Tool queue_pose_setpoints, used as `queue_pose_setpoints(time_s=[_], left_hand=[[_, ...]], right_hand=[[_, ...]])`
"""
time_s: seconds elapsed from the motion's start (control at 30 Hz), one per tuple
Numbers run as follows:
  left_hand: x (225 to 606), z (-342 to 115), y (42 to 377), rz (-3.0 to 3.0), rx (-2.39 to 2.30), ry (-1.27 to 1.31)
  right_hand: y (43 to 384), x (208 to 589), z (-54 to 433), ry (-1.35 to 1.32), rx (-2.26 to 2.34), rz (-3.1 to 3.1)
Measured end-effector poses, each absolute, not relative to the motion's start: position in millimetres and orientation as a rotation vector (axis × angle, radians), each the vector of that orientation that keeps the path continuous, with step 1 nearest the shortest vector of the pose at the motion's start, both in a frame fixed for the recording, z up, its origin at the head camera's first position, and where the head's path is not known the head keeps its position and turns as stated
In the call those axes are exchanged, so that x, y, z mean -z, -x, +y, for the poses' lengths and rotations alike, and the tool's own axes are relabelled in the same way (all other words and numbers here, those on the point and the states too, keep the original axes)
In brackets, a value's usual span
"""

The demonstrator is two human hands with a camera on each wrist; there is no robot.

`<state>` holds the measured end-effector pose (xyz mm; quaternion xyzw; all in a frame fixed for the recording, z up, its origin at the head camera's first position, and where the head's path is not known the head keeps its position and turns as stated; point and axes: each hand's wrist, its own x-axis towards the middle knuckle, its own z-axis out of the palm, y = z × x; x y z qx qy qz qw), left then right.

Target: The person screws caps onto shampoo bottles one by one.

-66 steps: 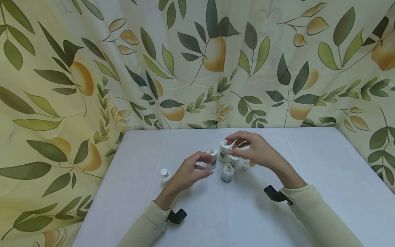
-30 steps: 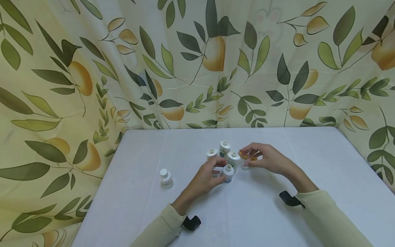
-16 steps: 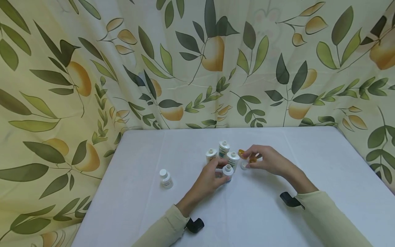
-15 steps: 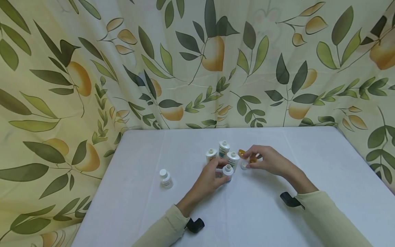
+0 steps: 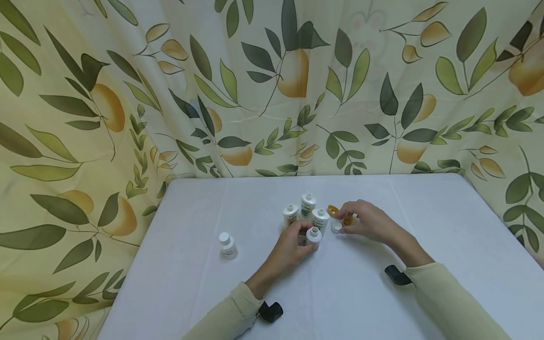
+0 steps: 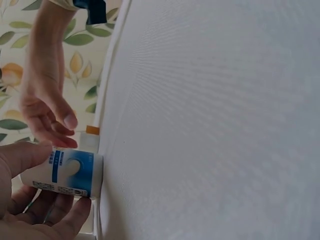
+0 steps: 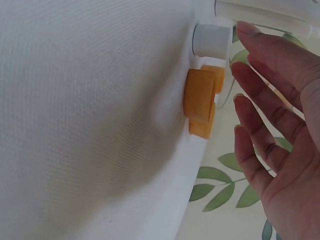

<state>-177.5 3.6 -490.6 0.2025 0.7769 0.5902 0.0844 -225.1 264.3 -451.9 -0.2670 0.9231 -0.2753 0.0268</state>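
Observation:
My left hand [image 5: 285, 251] grips a small uncapped white bottle [image 5: 313, 239], thumb on the near side and fingers behind. Its blue-and-white label [image 6: 82, 172] faces the left wrist camera, and its base is at the tablecloth. My right hand [image 5: 374, 226] hovers at a few loose caps, fingers spread and slightly bent. In the right wrist view the fingertips [image 7: 240, 67] stand apart from a white cap [image 7: 212, 41] and the orange caps [image 7: 200, 95]. The head view shows that white cap [image 5: 336, 228] just below the right thumb and an orange cap [image 5: 332, 211] past the fingers.
Behind the gripped bottle stand three uncapped white bottles: one at left [image 5: 291, 215], one at back [image 5: 308, 204], one at right [image 5: 320, 217]. A capped white bottle [image 5: 228, 246] stands apart at left. The white-covered table [image 5: 204, 203] ends at a leaf-patterned curtain [image 5: 272, 113].
My left hand has moved right and now grips the small front bottle. My right hand has come down from above the back bottle to the caps; over the last half second both barely move.

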Motion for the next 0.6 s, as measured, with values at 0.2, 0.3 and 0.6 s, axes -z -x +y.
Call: queue_pose_setpoints(time_s=[0.2, 0.3, 0.6], left_hand=[[489.1, 3.1, 177.0, 2.331, -1.746, -0.614], [489.2, 2.9, 177.3, 2.335, -1.739, -0.632], [488.3, -2.3, 174.8, 2.390, -1.685, -0.667]], right_hand=[[225.3, 456.0, 262.1, 0.862, 0.769, 2.893], [224.6, 455.9, 260.3, 0.849, 0.732, 2.902], [224.8, 455.7, 257.3, 0.836, 0.680, 2.902]])
